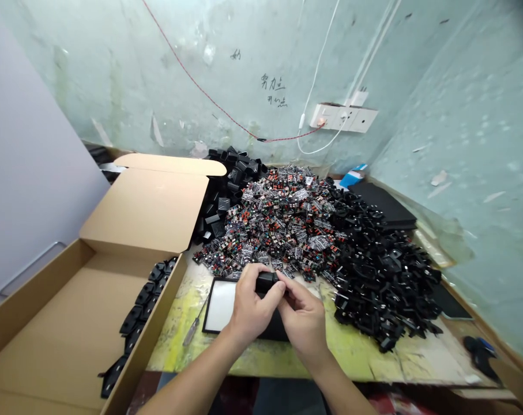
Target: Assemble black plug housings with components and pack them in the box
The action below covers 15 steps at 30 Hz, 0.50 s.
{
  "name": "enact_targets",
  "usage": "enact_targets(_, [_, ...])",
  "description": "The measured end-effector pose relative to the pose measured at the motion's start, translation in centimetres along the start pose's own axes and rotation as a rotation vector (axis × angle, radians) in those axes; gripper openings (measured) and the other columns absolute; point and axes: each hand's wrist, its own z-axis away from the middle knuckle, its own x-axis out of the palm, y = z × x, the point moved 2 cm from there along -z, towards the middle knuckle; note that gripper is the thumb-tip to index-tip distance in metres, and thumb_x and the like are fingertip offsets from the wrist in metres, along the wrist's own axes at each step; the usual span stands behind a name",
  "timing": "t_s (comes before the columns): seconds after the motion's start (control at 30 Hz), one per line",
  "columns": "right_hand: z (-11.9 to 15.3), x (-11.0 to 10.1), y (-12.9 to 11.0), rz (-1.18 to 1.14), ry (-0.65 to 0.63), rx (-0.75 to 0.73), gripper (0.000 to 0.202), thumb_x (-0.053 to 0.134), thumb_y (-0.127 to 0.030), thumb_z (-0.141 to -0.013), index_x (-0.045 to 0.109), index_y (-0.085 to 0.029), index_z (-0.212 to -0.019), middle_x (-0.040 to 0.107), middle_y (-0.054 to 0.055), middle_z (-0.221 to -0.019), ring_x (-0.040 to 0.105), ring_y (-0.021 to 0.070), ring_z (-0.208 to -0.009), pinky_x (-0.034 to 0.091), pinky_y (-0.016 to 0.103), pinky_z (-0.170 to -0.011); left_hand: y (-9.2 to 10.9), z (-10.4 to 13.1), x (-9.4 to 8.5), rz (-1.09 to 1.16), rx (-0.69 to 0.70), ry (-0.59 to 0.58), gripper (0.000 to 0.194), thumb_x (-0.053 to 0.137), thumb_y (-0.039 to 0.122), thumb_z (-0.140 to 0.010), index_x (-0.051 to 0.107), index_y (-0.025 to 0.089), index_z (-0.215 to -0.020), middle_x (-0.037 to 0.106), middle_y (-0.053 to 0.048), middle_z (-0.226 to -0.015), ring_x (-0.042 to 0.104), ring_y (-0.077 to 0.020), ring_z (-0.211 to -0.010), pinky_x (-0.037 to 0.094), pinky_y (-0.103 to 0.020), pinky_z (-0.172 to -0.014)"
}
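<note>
My left hand [253,302] is closed around a black plastic adapter housing [266,280], thumb and fingers on its sides. Pressed against the housing's right end are the fingertips of my right hand [303,317]; whether they also pinch a small part is hidden. Both hands are above a black-framed white pad [220,305] on the table. Just beyond them spreads a heap of small circuit boards [287,219]. To the right lies a pile of black plug parts with metal pins [382,271].
An open cardboard box [62,317] stands at left, with several black adapters [144,300] along its right wall. Behind it are black housings [239,167]. A screwdriver [192,329] lies left of the pad. Black sheets [384,204] sit at back right, below a wall socket [347,117].
</note>
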Motion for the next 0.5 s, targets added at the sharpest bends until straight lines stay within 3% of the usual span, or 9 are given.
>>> enact_targets(0.23, [0.3,-0.1,-0.4,0.015,0.016,-0.021,0.029,0.073,-0.035,-0.096,0.083,-0.027,-0.121,0.082,0.01,-0.119,0.08,0.0287,-0.103,0.066,0.047,-0.098,-0.4,1.4,0.6,-0.071,0.064,0.102,0.015,0.072,0.029,-0.091,0.067,0.024,-0.104,0.067,-0.005,-0.098,0.061,-0.024,-0.095,0.045,-0.035,-0.088])
enact_targets(0.5, [-0.2,-0.7,0.4,-0.061,-0.021,0.036,0.03,0.08,-0.032,-0.088,0.083,-0.025,-0.118,0.082,0.01,-0.12,0.08,0.0296,-0.105,0.067,0.049,-0.098,-0.8,1.0,0.7,0.049,-0.029,0.032,0.011,0.073,0.03,-0.09,0.068,0.022,-0.096,0.067,-0.005,-0.094,0.061,-0.0232,-0.092,0.046,-0.033,-0.085])
